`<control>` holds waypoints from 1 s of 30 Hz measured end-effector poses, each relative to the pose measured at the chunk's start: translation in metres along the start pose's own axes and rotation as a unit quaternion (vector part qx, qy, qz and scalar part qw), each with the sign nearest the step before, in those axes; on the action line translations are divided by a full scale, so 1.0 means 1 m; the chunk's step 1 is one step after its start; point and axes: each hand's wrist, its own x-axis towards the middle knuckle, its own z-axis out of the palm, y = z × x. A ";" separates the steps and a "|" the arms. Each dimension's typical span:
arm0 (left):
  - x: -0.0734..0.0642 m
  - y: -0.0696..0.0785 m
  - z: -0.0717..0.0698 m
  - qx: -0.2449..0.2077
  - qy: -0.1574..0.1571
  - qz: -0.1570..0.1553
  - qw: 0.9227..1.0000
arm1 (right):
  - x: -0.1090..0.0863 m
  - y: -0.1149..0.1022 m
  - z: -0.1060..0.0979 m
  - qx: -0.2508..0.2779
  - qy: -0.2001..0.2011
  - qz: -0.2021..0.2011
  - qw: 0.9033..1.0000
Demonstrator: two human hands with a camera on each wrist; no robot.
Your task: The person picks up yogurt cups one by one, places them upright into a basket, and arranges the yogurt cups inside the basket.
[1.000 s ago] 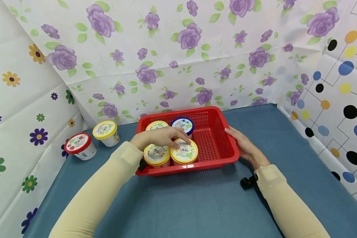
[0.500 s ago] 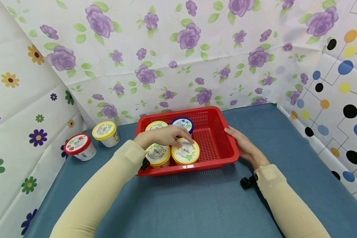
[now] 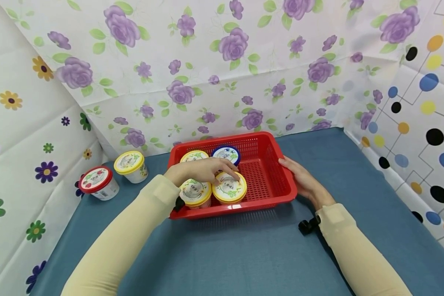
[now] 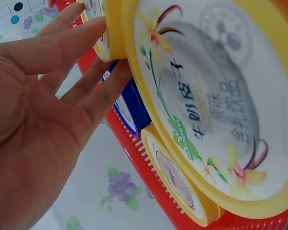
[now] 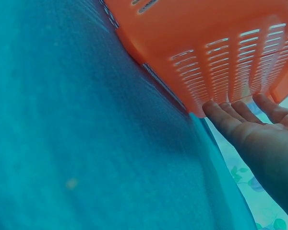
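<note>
A red slotted plastic basket [image 3: 260,183] holds several lidded paper tubs. My left hand [image 3: 203,169] reaches over them, fingertips on the lid of the front right yellow-lidded tub [image 3: 229,191]. In the left wrist view, that hand [image 4: 43,100] has its fingers mostly straight, touching the lid's face and yellow rim. Below its wrist is the front left yellow-lidded tub [image 3: 195,192]. Behind sit another yellow-lidded tub [image 3: 194,155] and a blue-lidded tub [image 3: 226,153]. My right hand [image 3: 304,177] lies along the basket's right end, its straight fingers against the slotted outer wall [image 5: 201,72].
Left of the basket, a yellow-lidded tub [image 3: 130,164] and a red-lidded tub [image 3: 98,183] stand on the blue cloth [image 3: 222,255]. Flower-patterned sheets [image 3: 192,65] hang at the back and left, a dotted sheet [image 3: 425,135] at the right. A black strap mount [image 3: 308,226] hangs at my right wrist.
The front right tub shifts slightly right and tips under my left fingers, then comes back left and settles. My right hand and the basket stay about where they were.
</note>
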 end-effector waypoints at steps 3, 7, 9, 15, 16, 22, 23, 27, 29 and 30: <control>0.000 0.000 0.001 -0.007 0.001 -0.008 1.000 | 0.000 0.000 0.000 0.000 -0.002 0.000 1.000; 0.001 -0.001 0.003 -0.010 0.006 -0.017 1.000 | -0.001 0.000 0.000 0.004 -0.004 -0.004 1.000; 0.002 -0.001 0.003 -0.007 0.009 -0.018 1.000 | -0.001 0.000 0.000 0.006 -0.006 -0.008 1.000; 0.003 -0.003 0.003 0.004 0.011 -0.023 1.000 | -0.001 -0.001 0.000 0.009 0.001 -0.007 1.000; 0.003 -0.003 0.002 0.006 0.011 -0.022 1.000 | -0.001 -0.001 0.000 0.009 0.002 -0.005 1.000; 0.002 -0.003 0.002 0.014 0.013 -0.017 1.000 | -0.002 -0.002 0.000 0.004 0.003 -0.005 1.000; 0.002 -0.004 0.002 0.013 0.014 -0.017 1.000 | -0.002 -0.002 0.000 0.005 0.002 -0.006 1.000; 0.000 -0.004 0.002 0.006 0.016 -0.012 1.000 | -0.002 -0.002 0.000 0.011 -0.005 -0.008 1.000; -0.001 -0.005 0.002 0.005 0.016 -0.010 1.000 | -0.002 -0.002 0.001 0.013 -0.009 -0.009 1.000; -0.001 -0.005 0.003 0.004 0.016 -0.010 1.000 | -0.002 -0.002 0.001 0.014 -0.012 -0.009 1.000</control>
